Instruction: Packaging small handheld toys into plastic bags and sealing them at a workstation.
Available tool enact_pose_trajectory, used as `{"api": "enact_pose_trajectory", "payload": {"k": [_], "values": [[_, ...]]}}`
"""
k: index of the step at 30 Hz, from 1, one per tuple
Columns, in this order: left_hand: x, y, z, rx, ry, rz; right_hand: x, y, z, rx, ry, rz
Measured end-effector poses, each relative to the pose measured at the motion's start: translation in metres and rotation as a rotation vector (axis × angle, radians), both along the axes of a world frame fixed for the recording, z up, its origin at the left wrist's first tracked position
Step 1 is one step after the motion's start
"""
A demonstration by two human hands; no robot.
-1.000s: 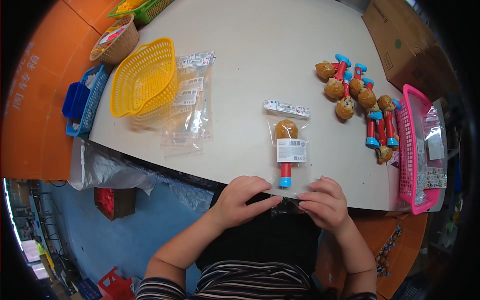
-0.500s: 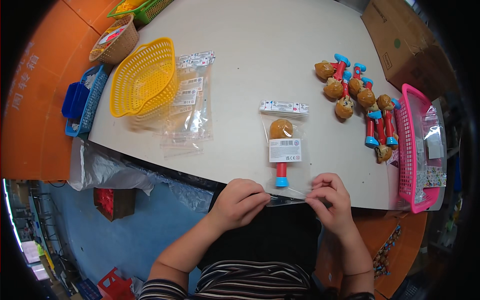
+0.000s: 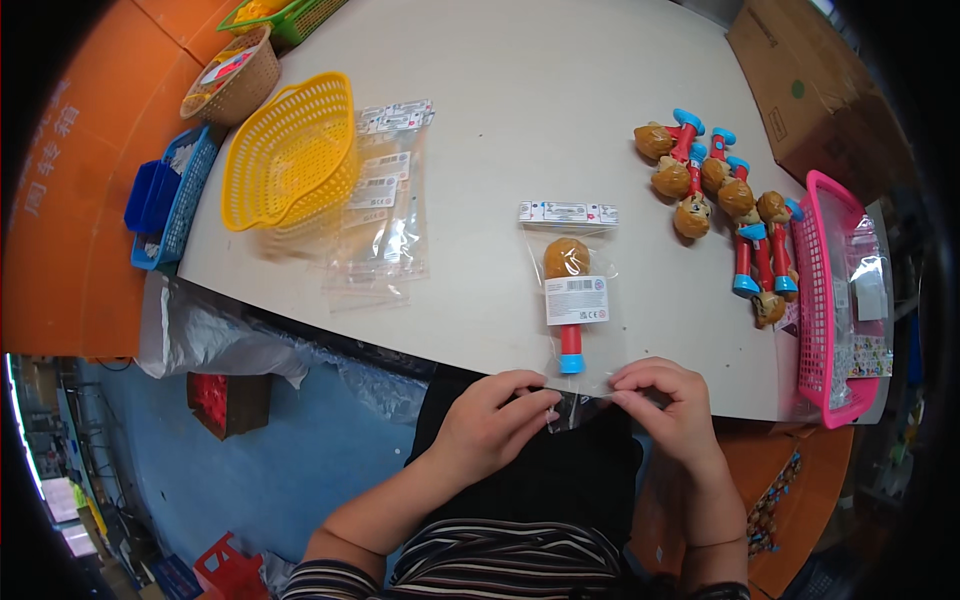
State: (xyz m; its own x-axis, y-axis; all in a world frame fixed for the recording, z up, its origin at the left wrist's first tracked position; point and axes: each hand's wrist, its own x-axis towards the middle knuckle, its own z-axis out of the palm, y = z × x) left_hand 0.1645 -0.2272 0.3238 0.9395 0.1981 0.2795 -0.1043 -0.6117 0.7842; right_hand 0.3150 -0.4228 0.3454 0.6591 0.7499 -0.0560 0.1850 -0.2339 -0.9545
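Observation:
A clear plastic bag point(image 3: 537, 250) with a printed header lies near the table's front edge. Inside it is a toy figure point(image 3: 571, 345) with a round brown head, a red stem and a blue base; a white label covers its middle. My left hand point(image 3: 492, 421) pinches the bag's near end at its left side, fingers closed. At the right side of that end, my right hand point(image 3: 668, 402) pinches the film between thumb and fingers. The bag's near end hangs over the table edge, wrinkled between both hands.
Several similar toy figures point(image 3: 693, 215) lie at the right beside a pink basket point(image 3: 814, 300) holding clear bags. Flat empty bags point(image 3: 385, 240) lie left, next to a yellow basket point(image 3: 240, 185). A cardboard box point(image 3: 800, 85) stands far right; blue point(image 3: 198, 190) and beige point(image 3: 255, 85) baskets line the left.
My left hand has moved right and slightly down, closer to my right hand. The bag's near end is now gathered and hangs lower over the edge; the toy has shifted slightly right.

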Motion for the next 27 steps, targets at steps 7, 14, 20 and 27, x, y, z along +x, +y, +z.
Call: {"api": "enact_pose_trajectory", "payload": {"k": [7,14,20,27], "values": [[-0.002,-0.001,-0.006,-0.362,0.111,0.069,0.005,-0.005,0.002,-0.034,0.167,-0.006],[-0.002,-0.007,-0.009,-0.832,0.217,0.096,0.010,-0.007,-0.003,-0.014,0.518,-0.083],[-0.004,-0.006,-0.010,-1.076,0.242,0.112,0.019,-0.002,0.008,-0.077,0.631,-0.054],[0.004,-0.012,0.002,-1.062,0.272,0.167,0.019,-0.001,0.010,-0.114,0.616,-0.030]]}}
